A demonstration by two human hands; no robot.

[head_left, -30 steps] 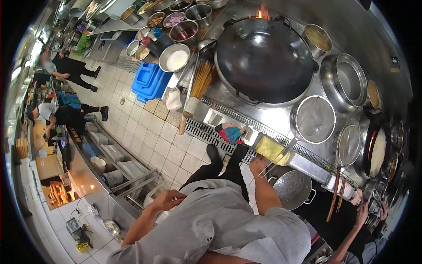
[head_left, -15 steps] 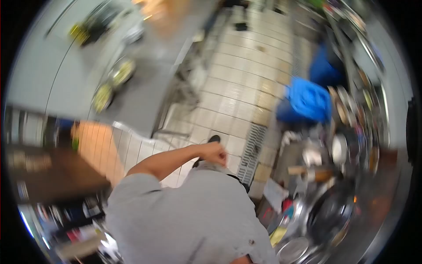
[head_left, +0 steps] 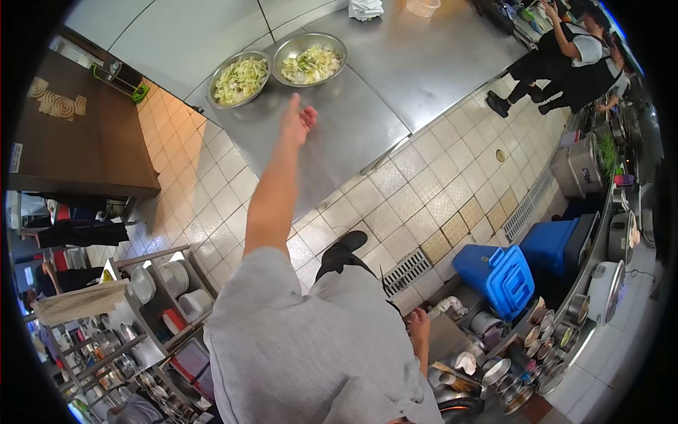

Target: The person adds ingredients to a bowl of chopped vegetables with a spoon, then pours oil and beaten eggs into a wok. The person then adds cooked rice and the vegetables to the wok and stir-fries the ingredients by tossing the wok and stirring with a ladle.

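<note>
At the left, a brown cabinet point(head_left: 85, 152) stood beyond a shelving rack point(head_left: 157, 254) that held a stack of white plates point(head_left: 174, 279). A wide stainless steel table point(head_left: 346, 134) ran across the far side. Near its far edge sat the left steel bowl point(head_left: 212, 92), filled with pale green shredded vegetables point(head_left: 241, 81). The left hand point(head_left: 298, 126) reached over the table, its fingers loosely open and holding nothing, just short of the right steel bowl point(head_left: 344, 51). That bowl stood beside the first and held similar pale green and whitish shreds point(head_left: 311, 63). Farther right on the table were a small white stack point(head_left: 365, 8) and a plastic tub point(head_left: 423, 7).

The right hand point(head_left: 418, 326) was low and near the wearer's side, its fingers partly curled; whether it held anything could not be told. Right of it stood an upright blue bin with a lid point(head_left: 510, 283) and a second blue bin point(head_left: 547, 244). At the near right, metal bowls and pots point(head_left: 519, 396) crowded a counter. Two co-workers in dark aprons point(head_left: 558, 60) stood at the far right.
</note>
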